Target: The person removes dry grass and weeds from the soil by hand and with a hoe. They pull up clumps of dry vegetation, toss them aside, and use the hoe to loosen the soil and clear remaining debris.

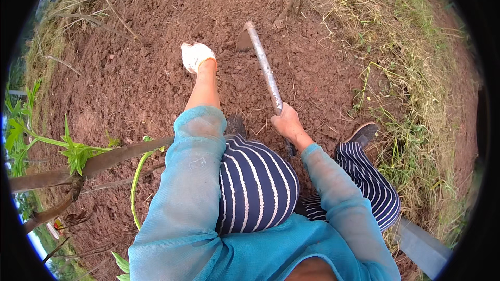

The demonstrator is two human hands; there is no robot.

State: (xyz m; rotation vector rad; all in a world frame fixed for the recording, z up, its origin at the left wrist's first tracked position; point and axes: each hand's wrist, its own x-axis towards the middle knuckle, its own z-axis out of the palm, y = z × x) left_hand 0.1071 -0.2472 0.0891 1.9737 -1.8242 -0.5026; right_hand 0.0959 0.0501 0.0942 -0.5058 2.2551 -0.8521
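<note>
My right hand [288, 121], bare, is closed around the metal handle of a hoe [265, 65]. The handle slants up and slightly left from the hand. Its blade [244, 41] rests on reddish-brown soil [164, 82], partly sunk or lying against it. My left hand [198, 57] wears a white glove with an orange cuff and is stretched out just above or on the soil, to the left of the blade. Its fingers point away from me and are hidden, so what it holds cannot be told.
A brown branch [113, 160] with green shoots reaches in from the left. A woody stem [292, 6] stands beyond the hoe. Cut dry grass [410, 86] lines the right side. My shoe [364, 133] is beside it, and a grey flat-sided object [424, 248] lies at lower right.
</note>
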